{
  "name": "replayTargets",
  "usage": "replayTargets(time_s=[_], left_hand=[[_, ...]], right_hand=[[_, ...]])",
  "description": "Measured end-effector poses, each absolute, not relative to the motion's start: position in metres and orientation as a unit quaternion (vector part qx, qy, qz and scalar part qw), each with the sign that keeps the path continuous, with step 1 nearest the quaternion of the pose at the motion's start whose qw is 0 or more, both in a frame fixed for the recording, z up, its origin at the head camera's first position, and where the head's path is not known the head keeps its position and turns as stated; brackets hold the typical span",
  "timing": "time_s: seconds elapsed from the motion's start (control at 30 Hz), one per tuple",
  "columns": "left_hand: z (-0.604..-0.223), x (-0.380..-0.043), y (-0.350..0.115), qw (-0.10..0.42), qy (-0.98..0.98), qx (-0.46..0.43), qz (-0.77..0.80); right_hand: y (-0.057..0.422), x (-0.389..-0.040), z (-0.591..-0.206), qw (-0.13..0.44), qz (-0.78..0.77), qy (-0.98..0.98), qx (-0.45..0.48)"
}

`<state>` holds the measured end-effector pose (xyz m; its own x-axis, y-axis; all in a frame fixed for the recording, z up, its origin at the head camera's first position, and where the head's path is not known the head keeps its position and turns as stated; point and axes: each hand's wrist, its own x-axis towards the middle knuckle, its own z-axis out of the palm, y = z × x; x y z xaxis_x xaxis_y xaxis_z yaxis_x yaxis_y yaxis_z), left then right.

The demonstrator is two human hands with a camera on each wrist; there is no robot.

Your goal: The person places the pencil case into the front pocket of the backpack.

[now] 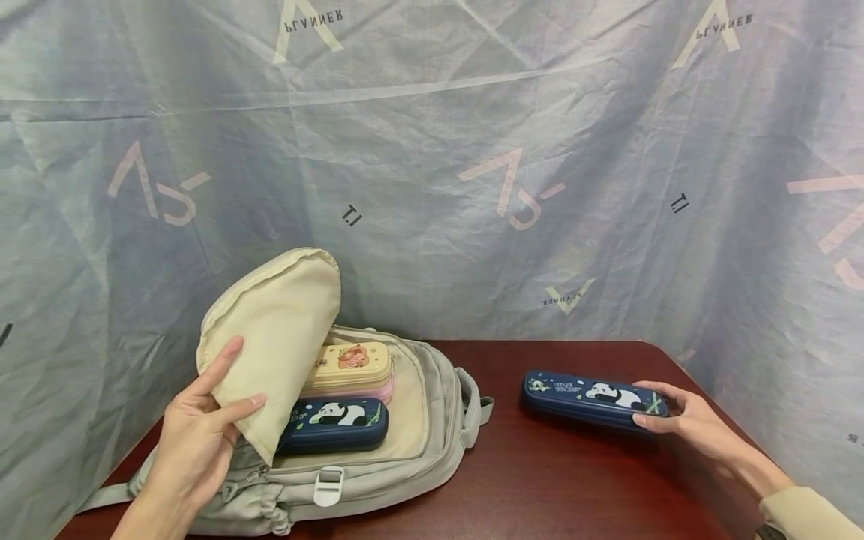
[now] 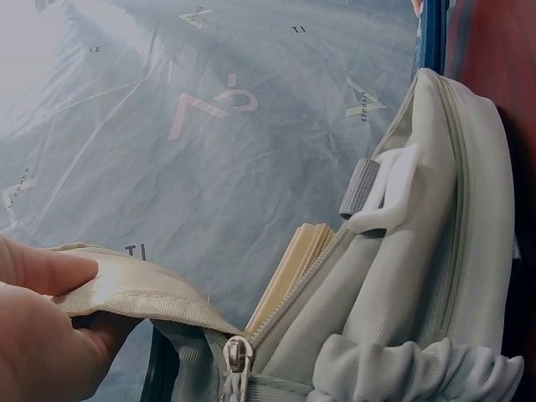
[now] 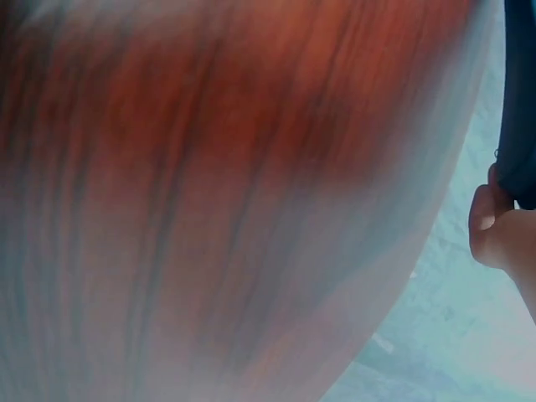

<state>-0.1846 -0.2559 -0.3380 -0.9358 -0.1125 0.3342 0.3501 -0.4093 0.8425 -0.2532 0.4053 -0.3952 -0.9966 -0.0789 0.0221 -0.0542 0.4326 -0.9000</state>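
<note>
A pale grey-green backpack (image 1: 378,480) lies unzipped on the table at the left. My left hand (image 1: 196,435) pinches the edge of its cream-lined flap (image 1: 283,330) and holds it up; the left wrist view shows the thumb and fingers on either side of the fabric. Inside lie a navy pencil case with a panda (image 1: 351,435), a yellow pencil case (image 1: 354,364) and a pink one (image 1: 378,390) beneath the yellow, all partly covered by the flap. To the right, my right hand (image 1: 682,412) grips another navy panda pencil case (image 1: 574,397) by its right end.
The dark red wooden table (image 1: 526,487) reaches back to a grey printed curtain (image 1: 432,187), which also hangs along both sides. A strap loop (image 1: 472,409) sticks out from the backpack's right end. A white buckle (image 1: 328,486) sits on its near side.
</note>
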Motion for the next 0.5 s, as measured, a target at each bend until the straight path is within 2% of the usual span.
replayTargets(time_s=[0.17, 0.5], left_hand=[[-0.339, -0.185, -0.256, 0.141, -0.528, -0.116, -0.829], [-0.339, -0.185, -0.255, 0.144, -0.529, -0.119, -0.828]], right_hand=[[0.402, -0.252, -0.393, 0.009, -0.544, 0.838, -0.037], [0.389, -0.251, -0.380, 0.038, -0.540, 0.840, -0.031]])
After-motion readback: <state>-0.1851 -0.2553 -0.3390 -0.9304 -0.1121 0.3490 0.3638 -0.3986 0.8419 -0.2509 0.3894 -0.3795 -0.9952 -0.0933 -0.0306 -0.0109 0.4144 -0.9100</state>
